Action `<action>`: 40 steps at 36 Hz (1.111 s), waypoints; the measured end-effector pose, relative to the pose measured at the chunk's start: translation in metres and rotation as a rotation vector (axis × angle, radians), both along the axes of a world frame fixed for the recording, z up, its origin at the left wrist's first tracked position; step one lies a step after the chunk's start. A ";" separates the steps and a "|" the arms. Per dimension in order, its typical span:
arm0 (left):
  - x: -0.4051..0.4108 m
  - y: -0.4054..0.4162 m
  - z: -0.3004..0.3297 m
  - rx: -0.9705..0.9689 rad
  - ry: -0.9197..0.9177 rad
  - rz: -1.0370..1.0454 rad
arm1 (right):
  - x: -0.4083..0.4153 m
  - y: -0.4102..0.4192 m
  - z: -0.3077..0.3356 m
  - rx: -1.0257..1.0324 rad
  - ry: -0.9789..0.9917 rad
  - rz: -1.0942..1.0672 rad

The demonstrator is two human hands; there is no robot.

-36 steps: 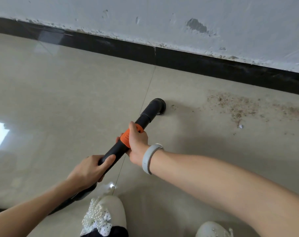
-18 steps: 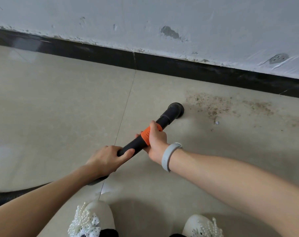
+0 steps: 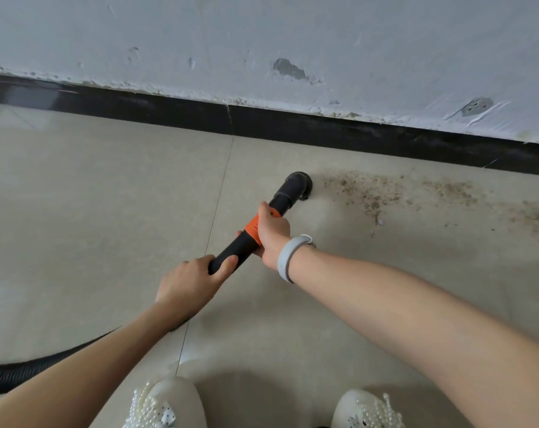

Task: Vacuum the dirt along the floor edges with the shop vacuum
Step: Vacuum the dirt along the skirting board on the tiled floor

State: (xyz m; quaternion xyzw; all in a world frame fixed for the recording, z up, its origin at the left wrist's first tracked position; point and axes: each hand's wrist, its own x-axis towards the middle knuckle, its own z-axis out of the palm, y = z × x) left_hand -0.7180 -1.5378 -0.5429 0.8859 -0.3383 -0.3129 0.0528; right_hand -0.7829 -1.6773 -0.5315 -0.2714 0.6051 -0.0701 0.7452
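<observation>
Nozzle (image 3: 296,184) nearer dirt (image 3: 367,193), seemingly touching floor, beyond right hand (image 3: 271,234)

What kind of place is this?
Probably a bare indoor room, perhaps under renovation: a scuffed white wall with chipped patches, a black baseboard, and pale glossy floor tiles strewn with dirt.

Nozzle (image 3: 296,184) sits on the floor (image 3: 92,196), near the baseboard (image 3: 323,131) at the foot of the wall (image 3: 293,32). Dirt (image 3: 367,193) lies just right of the nozzle, spreading rightward along the baseboard. My right hand (image 3: 271,233) is on the wand (image 3: 240,245) ahead of my left hand (image 3: 191,282). Hose (image 3: 21,372) trails back left, under my left forearm. My shoes (image 3: 166,403) are nearest me.
</observation>
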 end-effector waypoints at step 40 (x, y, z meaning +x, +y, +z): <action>-0.053 -0.073 -0.004 0.023 -0.105 -0.394 | -0.088 -0.041 -0.014 -0.022 0.029 -0.347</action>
